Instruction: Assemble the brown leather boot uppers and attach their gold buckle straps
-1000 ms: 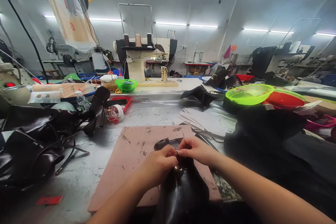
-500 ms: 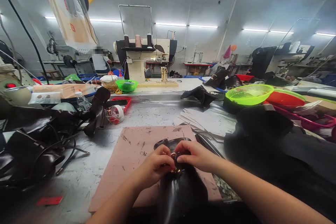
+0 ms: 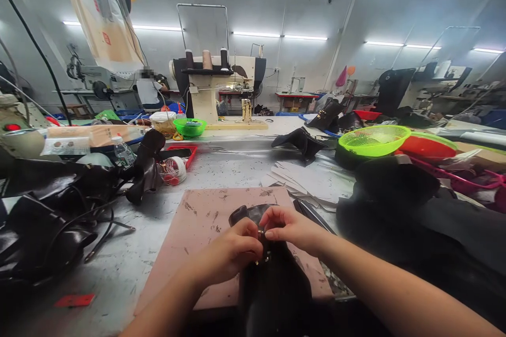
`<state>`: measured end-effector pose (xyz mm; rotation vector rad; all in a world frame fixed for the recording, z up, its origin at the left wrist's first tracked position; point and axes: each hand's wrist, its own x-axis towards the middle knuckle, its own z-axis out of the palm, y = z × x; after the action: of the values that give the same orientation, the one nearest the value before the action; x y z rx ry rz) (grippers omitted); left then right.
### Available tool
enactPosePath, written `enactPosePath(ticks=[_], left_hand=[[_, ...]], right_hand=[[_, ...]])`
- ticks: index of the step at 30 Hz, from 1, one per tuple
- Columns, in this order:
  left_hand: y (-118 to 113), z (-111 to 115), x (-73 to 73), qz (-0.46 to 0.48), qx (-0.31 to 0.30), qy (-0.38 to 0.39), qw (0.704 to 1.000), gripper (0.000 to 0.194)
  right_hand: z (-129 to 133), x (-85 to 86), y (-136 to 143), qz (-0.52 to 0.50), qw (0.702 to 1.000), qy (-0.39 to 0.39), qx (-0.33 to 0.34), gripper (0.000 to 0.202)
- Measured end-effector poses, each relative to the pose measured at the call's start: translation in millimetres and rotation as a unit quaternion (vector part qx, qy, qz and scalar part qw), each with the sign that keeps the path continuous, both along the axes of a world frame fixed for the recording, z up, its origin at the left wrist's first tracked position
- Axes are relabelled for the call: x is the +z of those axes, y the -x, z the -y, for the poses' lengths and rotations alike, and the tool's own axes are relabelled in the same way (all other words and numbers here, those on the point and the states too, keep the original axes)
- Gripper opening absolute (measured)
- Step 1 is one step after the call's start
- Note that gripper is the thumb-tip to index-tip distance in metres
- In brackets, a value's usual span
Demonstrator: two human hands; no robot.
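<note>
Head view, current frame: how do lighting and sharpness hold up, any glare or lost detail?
Head view: tube lights show as bright white strips; in the head view, the dark leather piece fades to near black toward the bottom edge; also head view: the metal fitting between left hand and right hand is partly covered, too small to read.

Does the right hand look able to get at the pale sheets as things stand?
Probably yes: the pale sheets lie just beyond the right hand, with nothing tall between, though it is busy at a metal fitting.
</note>
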<state>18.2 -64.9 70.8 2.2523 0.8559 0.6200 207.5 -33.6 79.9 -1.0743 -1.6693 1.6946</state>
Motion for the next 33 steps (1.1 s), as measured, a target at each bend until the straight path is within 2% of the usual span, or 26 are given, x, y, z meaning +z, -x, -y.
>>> enactPosePath(ticks=[3,5,7,9,11,14,17,22,27,33], left_hand=[[5,1,5.5,-0.002,-0.014,0.025,1.0,0.016],[5,2,4.5,0.002,-0.009,0.016,1.0,0.018],[5,3,1.0,0.023,-0.001,0.013,1.0,0.018],[6,3,-2.6,0.053,0.005,0.025,0.998,0.017],[7,3,-5.1,0.08,-0.005,0.045,0.996,0.014],[7,3,-7.6,0.104,-0.013,0.061,0.993,0.011],[3,5,-10.5,0.098,0.025,0.044,0.994,0.012],[-1,8,-14.5,0.083,0.042,0.024,0.995,0.015],[1,6,-16.1,0.126,0.02,0.059,0.99,0.011],[-2,9,-13.2,0.09,0.054,0.029,0.994,0.014]], right_hand=[[0,4.1,-1,0.045,0.998,-0.04,0.004,0.012],[0,8.8,-3,0.113,0.989,-0.091,0.018,0.005],[-1,12.2,-7,0.152,0.981,-0.108,0.054,0.008],[-3,12.1,-11,0.138,0.981,-0.097,0.097,0.018],[-3,8.6,-15,0.094,0.986,-0.083,0.114,0.026],[-2,2.2,-15,0.016,0.995,-0.041,0.086,0.026],[2,-1.8,-10,-0.018,0.999,-0.01,0.047,0.028],[9,-4.1,-1,0.043,0.994,-0.094,-0.025,0.023],[11,-2.2,0,0.057,0.989,-0.134,-0.023,0.018],[11,-1.6,1,0.046,0.991,-0.123,-0.013,0.02]])
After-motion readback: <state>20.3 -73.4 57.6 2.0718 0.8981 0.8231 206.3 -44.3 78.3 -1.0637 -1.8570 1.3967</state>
